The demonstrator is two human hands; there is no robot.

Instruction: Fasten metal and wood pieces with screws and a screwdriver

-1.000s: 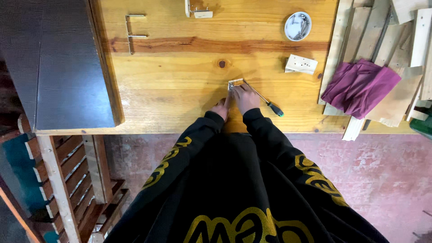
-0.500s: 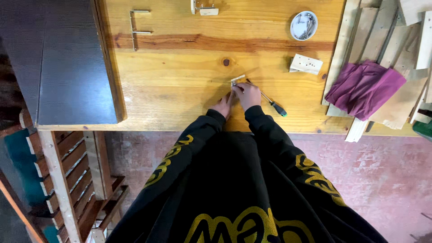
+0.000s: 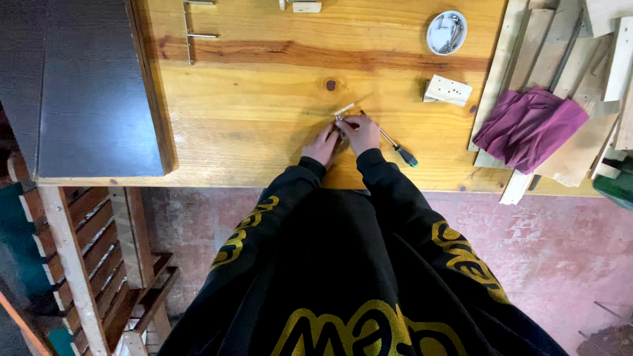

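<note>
1. Two hands are working close together near the front edge of the wooden bench [image 3: 264, 118]: the left hand [image 3: 323, 145] is pressing down beside a small metal bracket [image 3: 344, 112], and the right hand [image 3: 361, 132] is pinching at that bracket with closed fingertips.
2. Whether the left hand's grip is closing on anything is something I cannot tell; its fingers are lying curled and mostly hidden.
3. Lying just beside the right hand is a screwdriver [image 3: 397, 147] with a dark green handle, untouched.
4. Doing this well, I judge, is calling for holding the small part flat and steady with one hand while the other is lining it up.
5. Sitting farther back are a small pale block with holes [image 3: 448, 90], a round white dish of metal bits [image 3: 446, 31] and, to the right, a folded purple cloth [image 3: 527, 125] on loose planks [image 3: 560, 46]; no label is showing clearly.
</note>
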